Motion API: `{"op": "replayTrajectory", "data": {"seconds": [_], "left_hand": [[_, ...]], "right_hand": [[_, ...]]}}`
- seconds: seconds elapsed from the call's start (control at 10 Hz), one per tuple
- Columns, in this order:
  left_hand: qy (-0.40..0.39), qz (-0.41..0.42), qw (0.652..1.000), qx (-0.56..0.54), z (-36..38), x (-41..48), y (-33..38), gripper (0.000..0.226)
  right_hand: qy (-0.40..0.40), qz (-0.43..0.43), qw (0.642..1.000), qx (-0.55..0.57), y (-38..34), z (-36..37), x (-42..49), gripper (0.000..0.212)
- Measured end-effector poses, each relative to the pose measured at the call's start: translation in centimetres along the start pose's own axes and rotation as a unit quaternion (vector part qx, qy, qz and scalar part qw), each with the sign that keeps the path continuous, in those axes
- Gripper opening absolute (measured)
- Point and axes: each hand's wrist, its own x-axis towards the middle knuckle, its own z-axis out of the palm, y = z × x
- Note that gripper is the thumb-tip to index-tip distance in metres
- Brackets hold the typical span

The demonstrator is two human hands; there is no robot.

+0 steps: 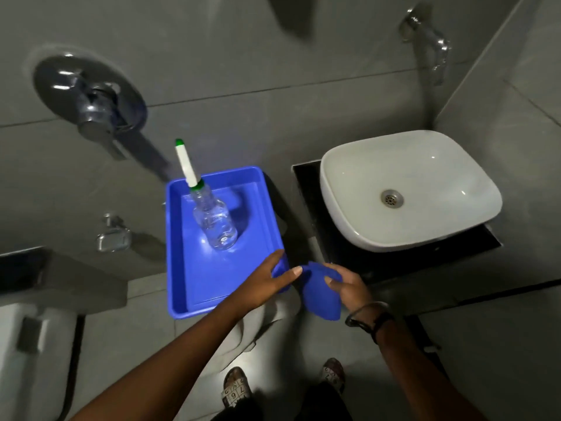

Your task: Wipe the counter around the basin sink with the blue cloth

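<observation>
You have the blue cloth point(321, 294) bunched in mid-air between your hands, low in front of you and just off the near left corner of the black counter point(306, 189). Your right hand point(349, 287) is clenched around its upper folds, while your left hand point(267, 281) pinches a smaller corner of the fabric at the tray's near right edge. The cloth hangs downward from your right grip as a soft, crumpled lobe, its long axis roughly vertical, so it needs spreading before it lies flat. The counter sits up and to the right of the cloth, and your right hand is the nearer one to it. That counter is dark, glossy and flat, showing only as a narrow border around the white basin sink point(406, 189), a smooth rounded-square bowl with a metal drain. To the left, a rigid blue plastic tray point(182, 268) holds a clear spray bottle point(214, 220) with a white-and-green nozzle.
</observation>
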Motion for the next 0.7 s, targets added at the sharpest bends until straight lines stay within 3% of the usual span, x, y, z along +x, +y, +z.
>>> {"op": "replayTrajectory", "data": {"seconds": [0.1, 0.2, 0.3, 0.4, 0.5, 0.6, 0.7], "left_hand": [[-0.044, -0.034, 0.991, -0.123, -3.3, -0.6, -2.2, 0.06], [-0.065, -0.083, 0.951, -0.289, -7.6, -1.1, -5.3, 0.038], [0.006, -0.098, 0.949, -0.298, -9.9, -1.3, -7.4, 0.032], [0.128, -0.132, 0.961, -0.206, -11.4, -0.3, -8.9, 0.034], [0.171, -0.169, 0.961, -0.135, -11.6, 1.0, -9.7, 0.042], [0.149, -0.218, 0.961, 0.078, -11.3, 1.9, -9.3, 0.055], [0.166, -0.251, 0.935, 0.189, -11.1, 1.1, -8.3, 0.057]], "right_hand": [[-0.104, 0.03, 0.984, 0.141, -1.9, 4.8, 0.4, 0.05], [-0.175, 0.079, 0.961, 0.201, -3.5, 10.8, 2.6, 0.049], [-0.114, 0.094, 0.976, 0.162, -3.4, 14.9, 5.2, 0.039], [-0.003, 0.08, 0.996, -0.035, -2.5, 19.0, 8.6, 0.055], [0.014, 0.068, 0.984, -0.167, -1.5, 20.3, 10.6, 0.065], [0.03, 0.059, 0.942, -0.329, -0.4, 20.9, 11.5, 0.071], [0.076, 0.034, 0.923, -0.376, -0.2, 20.7, 10.7, 0.065]]}}
